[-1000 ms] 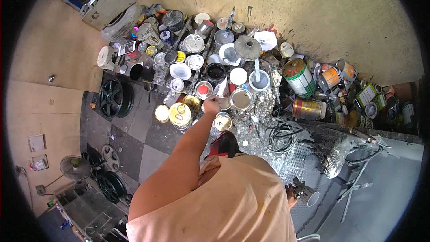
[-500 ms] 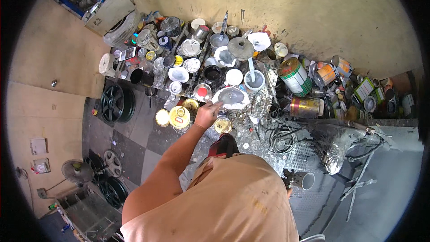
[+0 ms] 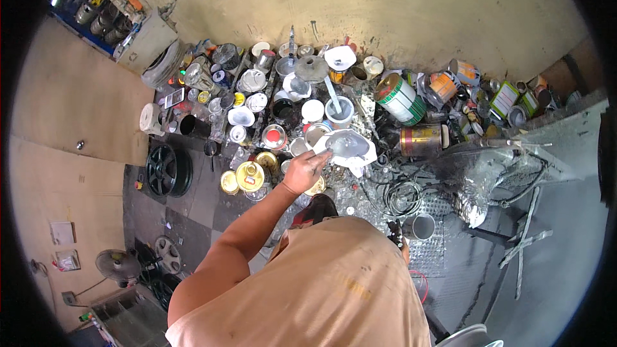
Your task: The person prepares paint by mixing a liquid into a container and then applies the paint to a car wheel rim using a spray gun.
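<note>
My left hand point(image 3: 307, 169) reaches forward over the crowded bench and pinches the near left edge of a white paper paint strainer point(image 3: 362, 148). Its grey mesh middle faces up. Just beyond it stands a white tub point(image 3: 345, 113) of grey paint with a pale stirring stick point(image 3: 332, 93) leaning in it. Low at my right side, my right hand point(image 3: 405, 255) is mostly hidden by my body. It appears to grip a dark spray gun point(image 3: 395, 234) with an open grey cup point(image 3: 422, 227), though its fingers barely show.
A red-centred can point(image 3: 274, 136) and a yellow-lidded can point(image 3: 249, 177) stand left of the strainer. Farther right lie a green-and-white tin point(image 3: 400, 99) and a gold can point(image 3: 421, 141). A coiled cable point(image 3: 403, 199) lies right of my feet; a dark wheel rim point(image 3: 164, 170) stands at left.
The strainer in my left hand has moved right across the bench. The cup at my right side has come up and inward. My view has shifted a little to the right.
</note>
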